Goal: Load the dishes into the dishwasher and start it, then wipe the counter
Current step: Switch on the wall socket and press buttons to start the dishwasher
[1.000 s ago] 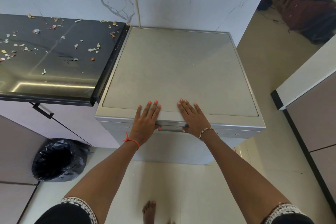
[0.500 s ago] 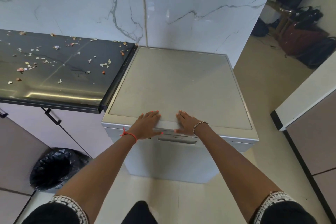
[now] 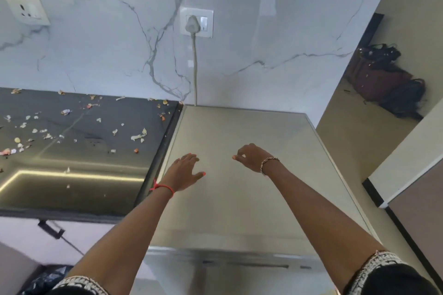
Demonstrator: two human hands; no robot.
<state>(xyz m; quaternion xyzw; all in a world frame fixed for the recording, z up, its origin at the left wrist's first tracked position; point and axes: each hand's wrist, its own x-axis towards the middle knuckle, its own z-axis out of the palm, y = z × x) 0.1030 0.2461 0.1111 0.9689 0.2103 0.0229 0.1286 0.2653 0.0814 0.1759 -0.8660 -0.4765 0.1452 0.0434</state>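
1. Dishwasher (image 3: 239,211): stands just right of the dark surface, touching its edge, with its back to the marble wall. The door is shut and the control strip is blurred at the bottom of view.
2. Left hand (image 3: 185,172): over the dishwasher top, near its left side. The grip is open, fingers straight and spread, holding nothing (red thread at the wrist).
3. Right hand (image 3: 250,157): over the middle of the top, apart from the left hand. The fingers are loosely curled downward, the grip is empty, and a bracelet is on the wrist. Contact with the top cannot be told.
4. Surface (image 3: 96,189): glossy black, strewn with small pale scraps (image 3: 137,136).
5. Plug (image 3: 193,24): seated in the wall socket above the dishwasher; its cord drops behind the rear edge.
6. Bin bag (image 3: 48,279): black, on the floor at lower left, partly seen.
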